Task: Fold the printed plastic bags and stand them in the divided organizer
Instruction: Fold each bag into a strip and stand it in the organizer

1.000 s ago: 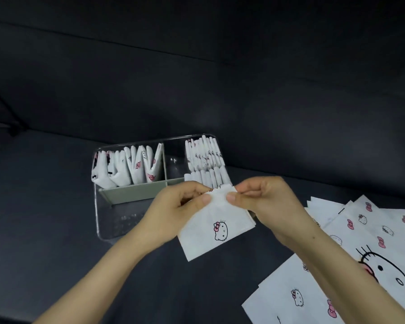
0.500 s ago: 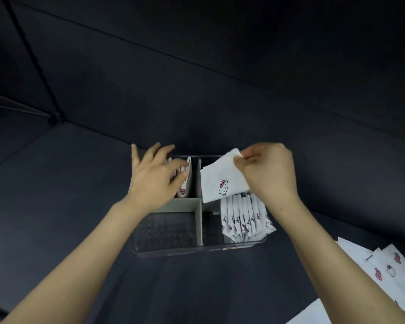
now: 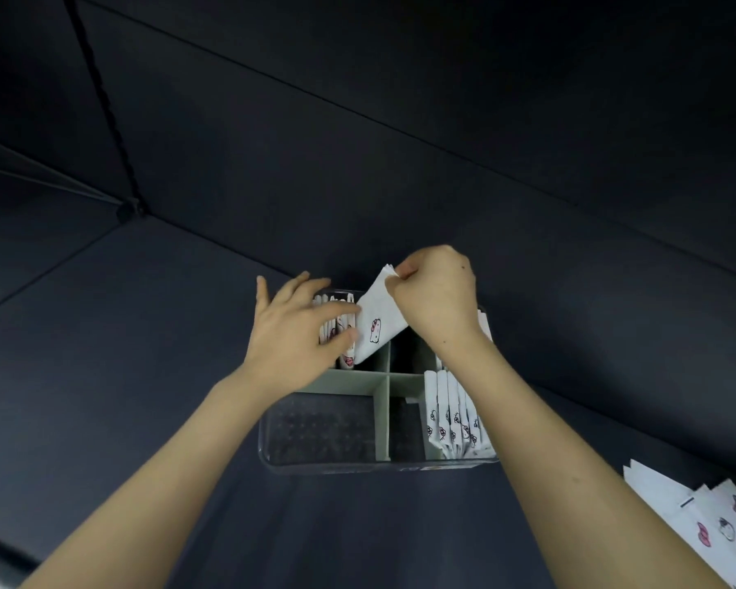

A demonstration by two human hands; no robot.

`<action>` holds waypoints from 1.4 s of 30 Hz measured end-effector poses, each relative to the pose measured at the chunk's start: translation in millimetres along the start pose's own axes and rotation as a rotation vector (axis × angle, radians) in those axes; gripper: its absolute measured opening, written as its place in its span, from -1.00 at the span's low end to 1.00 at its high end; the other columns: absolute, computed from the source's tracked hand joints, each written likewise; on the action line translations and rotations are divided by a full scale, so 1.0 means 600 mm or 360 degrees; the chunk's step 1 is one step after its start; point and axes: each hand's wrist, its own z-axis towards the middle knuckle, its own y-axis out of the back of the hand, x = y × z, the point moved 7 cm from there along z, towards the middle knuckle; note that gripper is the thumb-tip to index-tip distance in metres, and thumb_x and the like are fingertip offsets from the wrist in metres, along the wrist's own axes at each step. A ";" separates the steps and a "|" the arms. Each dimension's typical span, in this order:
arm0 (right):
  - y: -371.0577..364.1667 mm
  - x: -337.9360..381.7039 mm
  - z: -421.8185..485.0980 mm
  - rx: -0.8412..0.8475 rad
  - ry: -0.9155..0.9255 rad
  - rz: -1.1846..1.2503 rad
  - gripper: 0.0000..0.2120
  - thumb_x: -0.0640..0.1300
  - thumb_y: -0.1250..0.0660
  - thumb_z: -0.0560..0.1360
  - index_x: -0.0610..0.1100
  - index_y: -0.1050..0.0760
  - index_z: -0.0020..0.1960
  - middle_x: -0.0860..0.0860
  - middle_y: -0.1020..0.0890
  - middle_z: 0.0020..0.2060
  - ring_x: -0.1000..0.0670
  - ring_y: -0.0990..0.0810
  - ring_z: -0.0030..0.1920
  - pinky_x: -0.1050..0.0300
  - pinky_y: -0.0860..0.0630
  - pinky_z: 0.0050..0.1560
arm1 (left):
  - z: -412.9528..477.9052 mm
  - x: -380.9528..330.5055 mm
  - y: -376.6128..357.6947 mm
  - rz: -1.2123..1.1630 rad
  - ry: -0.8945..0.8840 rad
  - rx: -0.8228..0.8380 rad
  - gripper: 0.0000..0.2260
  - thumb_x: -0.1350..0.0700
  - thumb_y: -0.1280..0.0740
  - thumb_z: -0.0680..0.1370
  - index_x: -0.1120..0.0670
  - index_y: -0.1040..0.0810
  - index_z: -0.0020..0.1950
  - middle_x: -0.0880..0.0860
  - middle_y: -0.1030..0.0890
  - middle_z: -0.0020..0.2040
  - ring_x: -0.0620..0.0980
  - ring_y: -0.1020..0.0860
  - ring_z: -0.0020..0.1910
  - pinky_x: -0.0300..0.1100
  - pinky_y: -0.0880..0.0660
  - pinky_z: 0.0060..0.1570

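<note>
The right hand pinches the upper corner of the folded bag. The bag is tilted, and its lower end is inside the far left compartment of the organizer, just beside the divider. The left hand grasps nothing; its relaxed fingers press on the standing bags in the same compartment. A row of folded bags stands in the near right compartment. Flat bags lie on the dark surface.
</note>
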 end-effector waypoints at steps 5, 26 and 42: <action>-0.071 -0.017 -0.032 0.0206 -0.0033 -0.0013 -0.68 -0.19 -0.34 0.46 -0.25 -0.46 -0.45 -0.08 -0.37 -0.56 0.00 -0.26 -0.51 0.17 -0.23 -0.46 | -0.018 0.019 0.006 -0.0078 0.0011 -0.0096 -0.48 -0.30 -0.06 0.44 -0.13 -0.62 0.19 0.07 -0.43 0.40 0.10 -0.24 0.48 0.27 0.12 0.42; -0.023 -0.053 -0.146 0.0209 0.0037 0.0331 -0.75 -0.18 -0.25 0.57 -0.10 -0.54 0.23 0.01 -0.65 0.05 0.03 -0.60 0.05 0.15 -0.49 0.10 | -0.042 -0.090 0.035 -0.0206 -0.0228 -0.0445 -0.66 -0.09 -0.25 0.48 0.08 -0.66 0.09 0.13 -0.57 0.22 0.18 -0.46 0.29 0.26 -0.19 0.38; 0.118 -0.495 -0.552 0.0067 -0.0596 -0.0461 -0.44 0.33 -0.17 0.43 -0.08 -0.67 0.06 -0.12 -0.65 0.11 -0.21 -0.61 0.13 -0.12 -0.49 0.16 | -0.253 -0.405 -0.259 -0.0436 -0.1071 0.0677 -0.64 -0.13 -0.15 0.59 -0.01 -0.62 0.20 0.00 -0.55 0.30 0.01 -0.40 0.37 -0.04 -0.17 0.42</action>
